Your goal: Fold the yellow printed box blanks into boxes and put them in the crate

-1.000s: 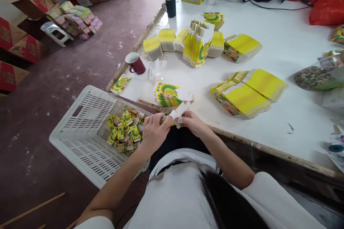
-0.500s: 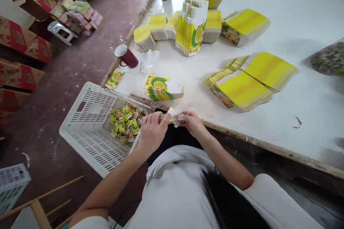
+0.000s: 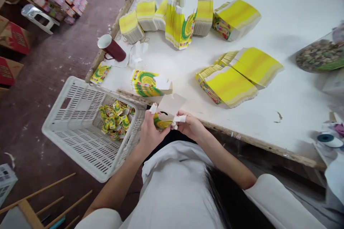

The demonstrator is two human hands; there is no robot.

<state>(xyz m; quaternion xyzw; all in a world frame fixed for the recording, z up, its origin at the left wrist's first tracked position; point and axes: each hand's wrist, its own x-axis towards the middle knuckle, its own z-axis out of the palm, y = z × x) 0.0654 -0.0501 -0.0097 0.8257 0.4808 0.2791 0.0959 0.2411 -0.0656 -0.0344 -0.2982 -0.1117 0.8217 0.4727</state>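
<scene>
Both my hands hold one small yellow-green carton (image 3: 164,116) at the table's near edge, its white flaps standing up and open. My left hand (image 3: 150,132) grips its left side, fingers curled. My right hand (image 3: 189,126) pinches the right side by a white flap. A short stack of flat cartons of the same print (image 3: 146,83) lies on the white table (image 3: 268,114) just beyond my hands. To my left stands a white slatted plastic basket (image 3: 80,146) with several folded small cartons (image 3: 114,120) heaped in it.
Fanned stacks of flat yellow cartons (image 3: 231,82) lie to the right, more stacks and an upright bundle (image 3: 181,18) farther back. A dark red mug (image 3: 111,48) sits by the table's left edge. Red cardboard boxes (image 3: 13,37) and a stool stand on the floor at left.
The carton between my hands has gone from a flattened strip to an opened box with its flaps raised. The view has tilted down and shifted, so the table's things sit higher in the picture.
</scene>
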